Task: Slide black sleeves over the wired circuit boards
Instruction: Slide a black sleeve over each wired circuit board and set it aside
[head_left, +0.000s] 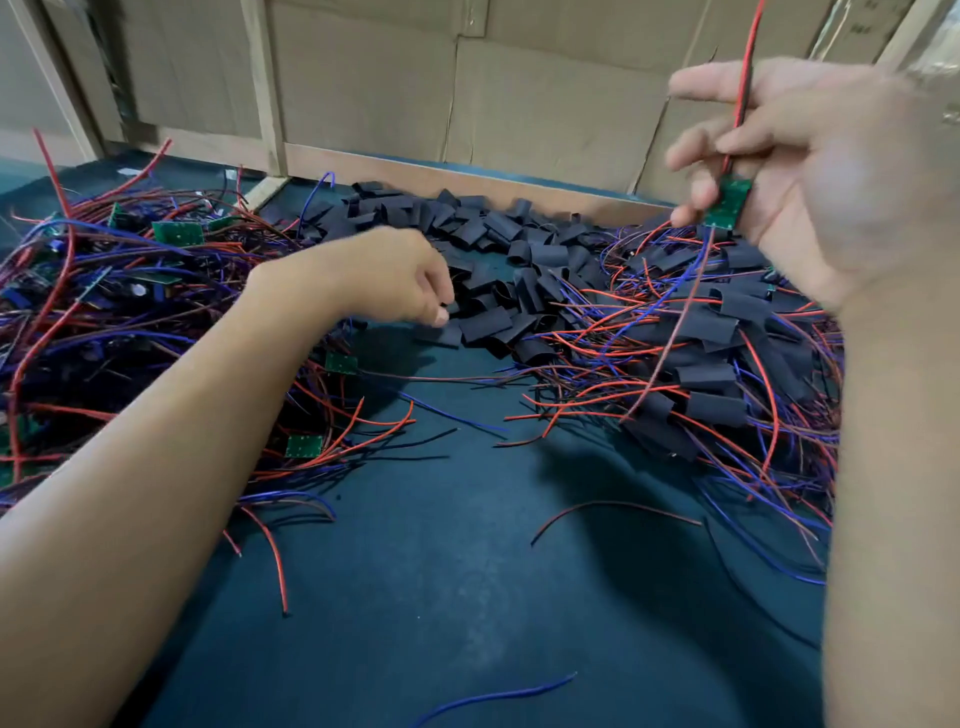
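Note:
My right hand (810, 171) is raised at the upper right and holds a small green circuit board (727, 205) upright, its red, black and blue wires running above and below the fingers. My left hand (395, 275) reaches into the pile of loose black sleeves (519, 270) at the table's middle back, fingers curled and pinching at a sleeve (451, 307) on the pile's near edge. Bare wired boards (176, 234) lie tangled on the left. On the right lies a heap of boards covered by black sleeves (717, 374).
The table has a dark green mat (441, 597) with loose wire scraps, a blue one (498, 696) near the front and a dark red one (613, 506). A wooden rail (467, 176) and cardboard boxes (545, 93) close off the back.

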